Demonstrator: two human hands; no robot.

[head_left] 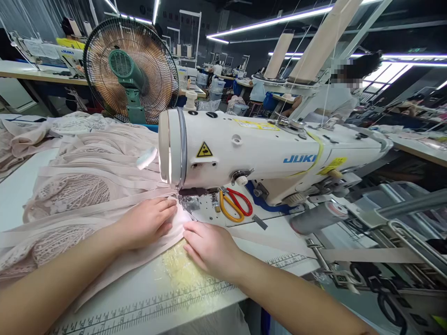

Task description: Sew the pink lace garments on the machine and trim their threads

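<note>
Strip lights (pixel 279 19) run above a workshop of sewing stations, and a large green fan (pixel 122 63) stands behind the white surface (pixel 146 284), which has ruler markings near its front edge. On it sits a white JUKI sewing machine (pixel 223 151). Pale pink fabric (pixel 80 190) with lace panels spreads across the left side and reaches under the machine's needle end. The left hand (pixel 150 222) rests on the fabric, fingers extended and loose. The right hand (pixel 211 246) has bent fingers at the fabric's edge; whether they pinch it, I cannot tell. Scissors (pixel 240 211) with red and yellow handles lie beneath the machine's arm.
</note>
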